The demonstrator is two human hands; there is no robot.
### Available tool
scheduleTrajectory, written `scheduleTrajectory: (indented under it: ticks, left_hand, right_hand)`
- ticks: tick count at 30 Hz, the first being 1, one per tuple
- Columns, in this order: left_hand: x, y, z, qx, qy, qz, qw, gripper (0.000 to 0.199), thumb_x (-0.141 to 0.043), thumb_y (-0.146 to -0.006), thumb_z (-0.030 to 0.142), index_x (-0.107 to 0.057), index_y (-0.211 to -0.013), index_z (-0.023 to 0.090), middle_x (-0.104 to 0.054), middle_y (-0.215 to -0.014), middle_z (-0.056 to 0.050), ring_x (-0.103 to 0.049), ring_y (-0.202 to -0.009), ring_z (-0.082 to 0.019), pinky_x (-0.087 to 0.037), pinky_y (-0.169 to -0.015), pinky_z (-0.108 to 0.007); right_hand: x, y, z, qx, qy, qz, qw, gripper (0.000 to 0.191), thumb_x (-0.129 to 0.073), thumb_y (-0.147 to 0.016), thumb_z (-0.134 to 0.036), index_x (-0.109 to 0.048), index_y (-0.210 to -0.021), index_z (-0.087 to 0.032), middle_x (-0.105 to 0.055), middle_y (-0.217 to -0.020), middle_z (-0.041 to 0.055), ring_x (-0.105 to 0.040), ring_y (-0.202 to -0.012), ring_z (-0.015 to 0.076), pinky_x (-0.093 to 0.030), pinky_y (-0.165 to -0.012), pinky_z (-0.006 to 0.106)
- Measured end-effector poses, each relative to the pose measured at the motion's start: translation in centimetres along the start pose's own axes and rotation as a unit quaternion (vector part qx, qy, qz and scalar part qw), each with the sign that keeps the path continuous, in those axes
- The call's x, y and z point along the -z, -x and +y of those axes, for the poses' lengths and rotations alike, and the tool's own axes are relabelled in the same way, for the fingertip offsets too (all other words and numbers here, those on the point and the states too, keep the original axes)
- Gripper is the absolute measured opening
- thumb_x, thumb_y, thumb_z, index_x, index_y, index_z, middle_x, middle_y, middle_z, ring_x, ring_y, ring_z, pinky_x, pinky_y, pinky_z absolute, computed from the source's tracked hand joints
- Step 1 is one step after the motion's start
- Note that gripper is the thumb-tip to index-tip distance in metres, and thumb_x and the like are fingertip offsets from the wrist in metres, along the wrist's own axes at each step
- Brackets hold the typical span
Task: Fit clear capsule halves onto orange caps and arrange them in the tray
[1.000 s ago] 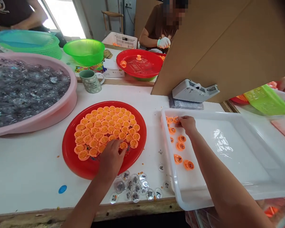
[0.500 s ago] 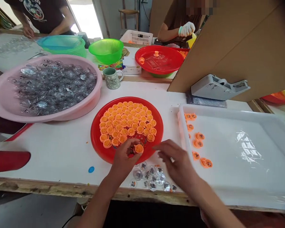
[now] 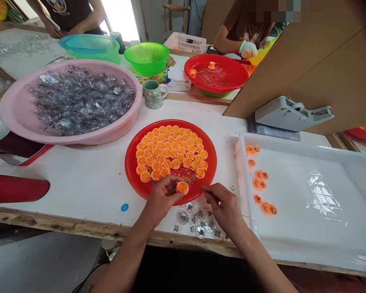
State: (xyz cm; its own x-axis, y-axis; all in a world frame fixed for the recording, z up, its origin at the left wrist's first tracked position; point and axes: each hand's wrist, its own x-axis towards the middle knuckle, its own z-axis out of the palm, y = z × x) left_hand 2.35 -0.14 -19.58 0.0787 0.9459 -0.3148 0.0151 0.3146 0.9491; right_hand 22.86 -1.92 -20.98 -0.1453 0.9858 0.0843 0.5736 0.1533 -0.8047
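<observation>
White worktable spread right across the scene, and on its right side sits the broad white tray, mostly bare, with small orange pieces bearing dark printed faces strung along its left wall. Over on the left, the pink basin is heaped with shiny clear plastic pieces, the pale inner wall showing at its left side. Centre stage, the round red plate: packed with orange toy cups on saucers, faces up, edge to edge, with a patch of printed red bare near the front. Beyond the table's back ledge, a red basin carries 2 loose orange cups, and the green bowl stands to its left.

Now the 2 hands! The left hand has thumb and fingers closed on 1 orange toy cup, held over the front of the red plate. A neat little piece: glossy orange, flared saucer rim, round yellow-orange patterned face tilted to the viewer. The right hand hovers just beside, thumb and forefinger narrow; the fingertips are blurred, so I can't tell whether they pinch anything. Just below, clear round discs with tiny printed pictures lie clustered on the table.
</observation>
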Motion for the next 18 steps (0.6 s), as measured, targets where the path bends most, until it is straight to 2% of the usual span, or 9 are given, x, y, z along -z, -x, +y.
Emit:
scheduleTrajectory:
  ticks: [3, 6, 9, 13, 15, 18]
  left_hand:
    - [0.2, -0.2, 0.5, 0.019, 0.042, -0.003, 0.999, 0.03, -0.072, -0.07, 0.019, -0.063, -0.099, 0.019, -0.07, -0.105, -0.006, -0.065, -0.101, -0.021, -0.055, -0.087, -0.033]
    - [0.2, -0.4, 0.8, 0.018, 0.043, 0.002, 0.999, 0.027, -0.071, -0.072, 0.019, -0.064, -0.098, 0.019, -0.068, -0.109, -0.005, -0.064, -0.101, -0.021, -0.055, -0.083, -0.031]
    - [0.1, -0.5, 0.8, 0.011, 0.045, -0.016, 0.999, 0.028, -0.069, -0.074, 0.02, -0.063, -0.101, 0.02, -0.065, -0.114, -0.005, -0.061, -0.109, -0.021, -0.053, -0.088, -0.031]
    - [0.0, -0.3, 0.5, 0.019, 0.052, -0.024, 0.998, 0.031, -0.07, -0.075, 0.023, -0.062, -0.105, 0.021, -0.065, -0.115, -0.005, -0.06, -0.11, -0.021, -0.05, -0.092, -0.032]
    - [0.2, -0.1, 0.3, 0.026, 0.054, -0.025, 0.998, 0.031, -0.07, -0.075, 0.024, -0.062, -0.105, 0.021, -0.065, -0.115, -0.006, -0.06, -0.109, -0.021, -0.049, -0.092, -0.032]
    - [0.4, 0.0, 0.0, 0.027, 0.051, -0.038, 0.998, 0.031, -0.07, -0.076, 0.025, -0.062, -0.106, 0.021, -0.065, -0.115, -0.005, -0.059, -0.109, -0.021, -0.048, -0.092, -0.032]
  right_hand:
    - [0.7, 1.3, 0.9, -0.035, 0.043, 0.0, 0.998, 0.018, -0.052, -0.088, -0.014, -0.069, -0.089, -0.02, -0.065, -0.08, 0.0041, -0.062, -0.069, 0.0175, -0.051, -0.061, 0.03]
    - [0.3, 2.3, 1.0, -0.036, 0.041, -0.061, 0.997, 0.02, -0.052, -0.088, -0.013, -0.069, -0.088, -0.021, -0.064, -0.081, 0.0036, -0.062, -0.071, 0.0172, -0.051, -0.064, 0.03]
    - [-1.2, 2.6, 0.0, 0.008, 0.037, -0.094, 0.995, 0.022, -0.051, -0.089, -0.01, -0.069, -0.094, -0.023, -0.063, -0.088, 0.0043, -0.062, -0.079, 0.0181, -0.052, -0.07, 0.03]
    - [-3.2, 2.5, -1.0, 0.097, 0.102, -0.073, 0.987, 0.023, -0.053, -0.087, -0.008, -0.069, -0.094, -0.023, -0.062, -0.089, 0.0066, -0.059, -0.083, 0.0211, -0.052, -0.073, 0.033]
    - [-3.3, 2.7, -0.8, 0.126, 0.139, -0.076, 0.979, 0.022, -0.054, -0.086, -0.007, -0.069, -0.091, -0.021, -0.061, -0.086, 0.0076, -0.057, -0.08, 0.0216, -0.051, -0.071, 0.034]
    - [-2.3, 3.6, 0.0, 0.124, 0.163, -0.085, 0.975, 0.023, -0.053, -0.086, -0.006, -0.069, -0.094, -0.02, -0.059, -0.084, 0.0078, -0.055, -0.08, 0.0218, -0.05, -0.069, 0.034]
